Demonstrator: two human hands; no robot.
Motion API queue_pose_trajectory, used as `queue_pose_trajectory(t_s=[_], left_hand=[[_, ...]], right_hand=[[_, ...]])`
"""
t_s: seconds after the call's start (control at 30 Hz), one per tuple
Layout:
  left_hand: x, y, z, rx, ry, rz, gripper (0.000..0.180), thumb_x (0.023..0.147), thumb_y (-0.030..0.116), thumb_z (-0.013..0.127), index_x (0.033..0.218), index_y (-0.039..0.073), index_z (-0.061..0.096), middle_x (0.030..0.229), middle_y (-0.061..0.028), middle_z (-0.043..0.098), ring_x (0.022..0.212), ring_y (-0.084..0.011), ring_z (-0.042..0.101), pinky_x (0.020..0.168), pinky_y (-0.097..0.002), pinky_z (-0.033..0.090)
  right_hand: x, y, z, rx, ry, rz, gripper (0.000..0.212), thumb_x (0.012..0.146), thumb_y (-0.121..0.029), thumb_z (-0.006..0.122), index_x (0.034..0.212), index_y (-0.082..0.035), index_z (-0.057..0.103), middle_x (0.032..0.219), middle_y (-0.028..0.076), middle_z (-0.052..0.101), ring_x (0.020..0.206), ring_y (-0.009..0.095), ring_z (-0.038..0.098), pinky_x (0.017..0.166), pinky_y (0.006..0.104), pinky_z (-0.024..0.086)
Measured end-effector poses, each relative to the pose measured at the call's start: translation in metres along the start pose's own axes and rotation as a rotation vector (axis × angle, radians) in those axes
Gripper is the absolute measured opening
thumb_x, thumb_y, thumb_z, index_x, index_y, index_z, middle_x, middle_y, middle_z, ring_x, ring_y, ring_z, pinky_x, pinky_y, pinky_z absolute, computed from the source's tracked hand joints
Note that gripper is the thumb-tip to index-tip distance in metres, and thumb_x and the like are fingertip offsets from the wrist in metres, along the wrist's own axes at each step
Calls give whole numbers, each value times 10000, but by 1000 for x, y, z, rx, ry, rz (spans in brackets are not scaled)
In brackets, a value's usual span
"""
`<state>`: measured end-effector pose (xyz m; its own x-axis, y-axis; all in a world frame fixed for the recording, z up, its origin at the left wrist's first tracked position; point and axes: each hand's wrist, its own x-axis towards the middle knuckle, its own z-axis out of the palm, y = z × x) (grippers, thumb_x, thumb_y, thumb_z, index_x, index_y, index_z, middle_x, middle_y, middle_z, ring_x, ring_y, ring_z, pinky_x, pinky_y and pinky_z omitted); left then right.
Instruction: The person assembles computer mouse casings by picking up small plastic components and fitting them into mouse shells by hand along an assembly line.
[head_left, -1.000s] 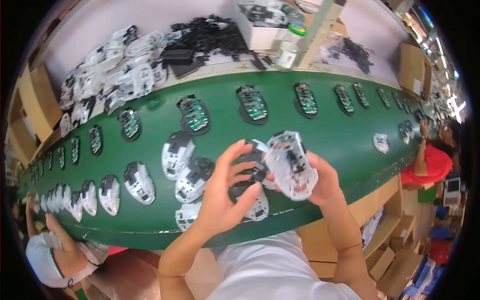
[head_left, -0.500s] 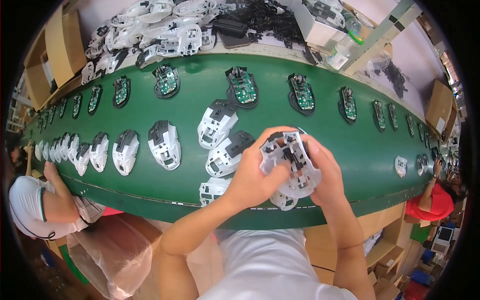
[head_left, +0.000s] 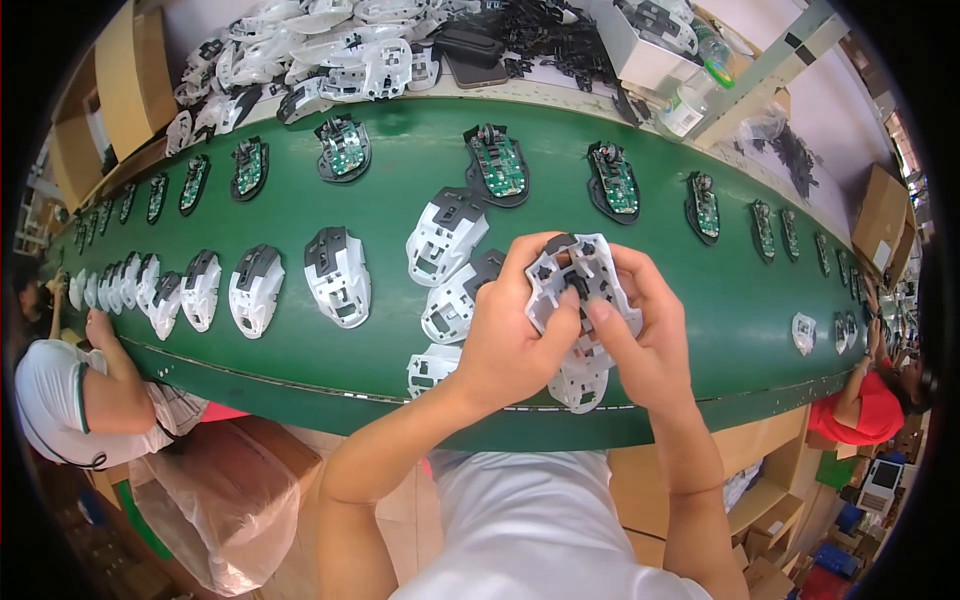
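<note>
Both hands hold one white plastic mouse shell (head_left: 580, 290) above the near side of the green conveyor belt (head_left: 400, 200). My left hand (head_left: 505, 335) grips its left edge, and my right hand (head_left: 640, 335) grips its right side, with the thumb pressed on a dark part in the shell's middle. Under my hands on the belt lie more white shells, one at the left (head_left: 456, 298), one near the belt's front edge (head_left: 432, 368) and one below my palms (head_left: 580, 385).
A row of white shells (head_left: 255, 288) runs left along the belt. Black mouse bases with green circuit boards (head_left: 497, 165) line the far side. Piled shells (head_left: 330, 55), a bottle (head_left: 690, 100) and boxes sit beyond. Other workers sit at left (head_left: 70, 390) and right (head_left: 868, 400).
My hands with the shell have shifted a little right and closer together. The view has swung, so the belt and the shells on it appear further left.
</note>
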<state>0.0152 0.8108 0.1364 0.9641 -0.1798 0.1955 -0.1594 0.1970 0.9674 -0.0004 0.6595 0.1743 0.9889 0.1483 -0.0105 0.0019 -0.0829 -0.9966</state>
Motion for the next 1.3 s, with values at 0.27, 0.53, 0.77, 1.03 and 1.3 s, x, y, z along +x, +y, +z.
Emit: queue_pose_trajectory(t_s=[0.27, 0.53, 0.77, 1.03, 1.3], left_hand=[[1, 2, -3, 182, -9, 129, 287, 900, 51, 562, 1161, -37, 483, 844, -133, 689, 710, -219, 708, 628, -298, 533], [0, 7, -5, 150, -6, 81, 260, 906, 49, 561, 1149, -23, 500, 861, -96, 662, 738, -150, 644, 653, -275, 507], [4, 4, -12, 200, -44, 175, 243, 906, 31, 556, 1136, -27, 504, 820, -118, 678, 705, -184, 696, 630, -291, 532], [12, 4, -22, -54, 35, -85, 356, 871, 33, 606, 1196, -29, 476, 1045, -116, 635, 947, -132, 602, 828, -279, 484], [3, 5, -13, -161, -134, -120, 561, 817, 23, 621, 1324, -14, 383, 1055, -108, 641, 879, -123, 634, 730, -274, 525]], right_hand=[[4, 3, 7, 8, 36, -50, 273, 878, 45, 547, 1147, 38, 504, 1049, 109, 650, 932, 114, 614, 797, 259, 502], [4, 0, 11, 83, 61, 23, 265, 878, 51, 553, 1137, 33, 498, 1023, 112, 658, 932, 122, 622, 813, 258, 495], [4, 4, 13, 54, 55, -44, 248, 895, 42, 548, 1134, 34, 484, 1030, 103, 636, 944, 127, 612, 827, 263, 489], [9, -5, 5, 269, -123, 14, 564, 792, 99, 529, 1342, 57, 410, 1185, 143, 596, 1081, 172, 579, 909, 295, 470], [14, 10, 4, 218, -14, -11, 540, 789, 115, 516, 1317, 52, 423, 1207, 146, 594, 1074, 169, 587, 914, 298, 478]])
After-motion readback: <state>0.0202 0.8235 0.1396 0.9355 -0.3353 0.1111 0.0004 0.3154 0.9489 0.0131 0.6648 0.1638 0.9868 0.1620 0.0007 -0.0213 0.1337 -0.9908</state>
